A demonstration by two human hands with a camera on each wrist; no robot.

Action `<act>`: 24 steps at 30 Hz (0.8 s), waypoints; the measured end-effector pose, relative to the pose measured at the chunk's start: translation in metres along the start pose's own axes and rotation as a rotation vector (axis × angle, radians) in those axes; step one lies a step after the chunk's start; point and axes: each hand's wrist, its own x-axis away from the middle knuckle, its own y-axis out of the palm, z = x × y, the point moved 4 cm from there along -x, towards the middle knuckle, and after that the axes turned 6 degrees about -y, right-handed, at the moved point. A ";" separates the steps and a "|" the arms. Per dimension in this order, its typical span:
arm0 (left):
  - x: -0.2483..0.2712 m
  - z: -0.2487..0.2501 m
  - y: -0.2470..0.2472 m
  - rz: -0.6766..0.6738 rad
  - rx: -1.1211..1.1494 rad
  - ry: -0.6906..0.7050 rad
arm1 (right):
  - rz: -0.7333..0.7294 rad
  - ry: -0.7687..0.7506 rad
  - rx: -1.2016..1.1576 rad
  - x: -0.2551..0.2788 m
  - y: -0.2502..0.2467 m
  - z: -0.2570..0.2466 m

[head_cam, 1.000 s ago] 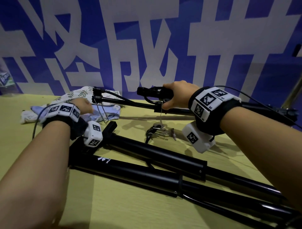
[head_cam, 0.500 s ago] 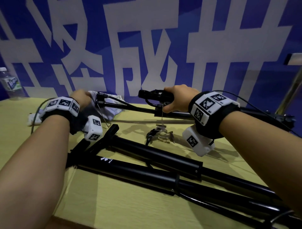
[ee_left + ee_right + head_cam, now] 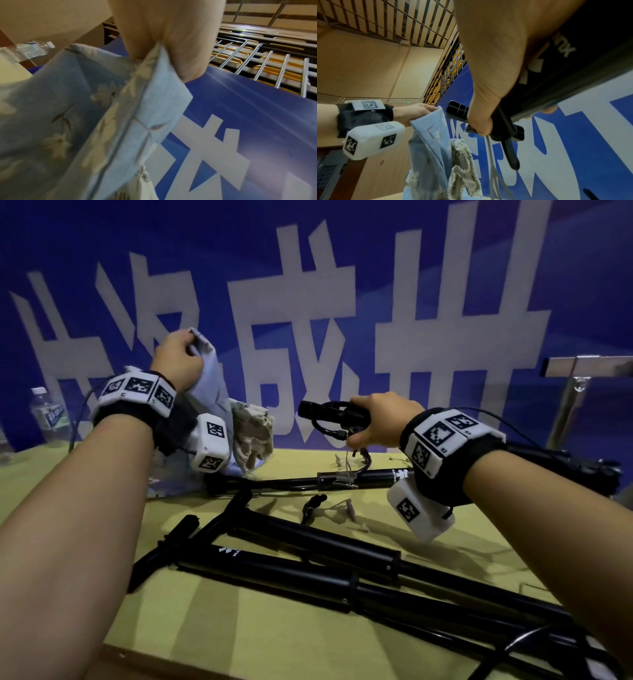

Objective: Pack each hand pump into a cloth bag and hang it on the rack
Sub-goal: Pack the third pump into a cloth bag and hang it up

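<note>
My left hand (image 3: 183,347) pinches the top edge of a light blue flowered cloth bag (image 3: 209,392) and holds it up above the table; the wrist view shows fingers (image 3: 187,56) clamped on the bag's hem (image 3: 154,86). My right hand (image 3: 368,426) grips one black hand pump (image 3: 329,414) near its handle, raised off the table, with its barrel (image 3: 573,65) running back under my wrist. The bag hangs just left of that pump's end. Three more black pumps (image 3: 322,549) lie on the yellow table (image 3: 274,631).
A beige patterned cloth bag (image 3: 251,436) hangs bunched behind the blue one. A water bottle (image 3: 48,416) stands at the far left. A metal rack post (image 3: 579,385) rises at the right. A blue banner wall (image 3: 411,251) closes off the back.
My left hand has lifted the blue bag from the table up to chest height. My right hand has raised the pump's handle end slightly; the view has tilted upward.
</note>
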 end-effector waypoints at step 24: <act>0.004 0.101 -0.025 -0.037 0.152 0.162 | 0.103 0.111 -0.011 0.064 -0.049 0.047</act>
